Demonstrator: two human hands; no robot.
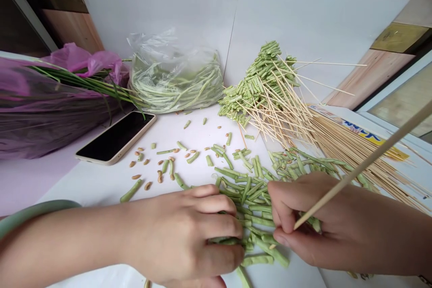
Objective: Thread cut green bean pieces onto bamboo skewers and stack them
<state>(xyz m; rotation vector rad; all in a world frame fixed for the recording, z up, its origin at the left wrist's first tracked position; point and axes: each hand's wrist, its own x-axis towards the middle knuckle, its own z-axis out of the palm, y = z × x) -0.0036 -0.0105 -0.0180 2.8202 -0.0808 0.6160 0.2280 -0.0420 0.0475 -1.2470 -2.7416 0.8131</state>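
Note:
Cut green bean pieces lie heaped on the white tabletop in front of me. My left hand is over the heap's left edge, its fingers curled down among the pieces. Green shows between those fingers, but their undersides are hidden, so what they hold I cannot make out. A bamboo skewer is pinched between the thumb and fingers of my right hand. It slants down from the upper right, and its pointed tip shows just below the thumb, beside the bean pieces. No bean is visible on this skewer.
Behind stands a pile of skewers threaded with bean pieces. Bare skewers lie at right, on printed packaging. A clear bag of long beans, a purple bag and a phone are left. Loose brown seeds are scattered about.

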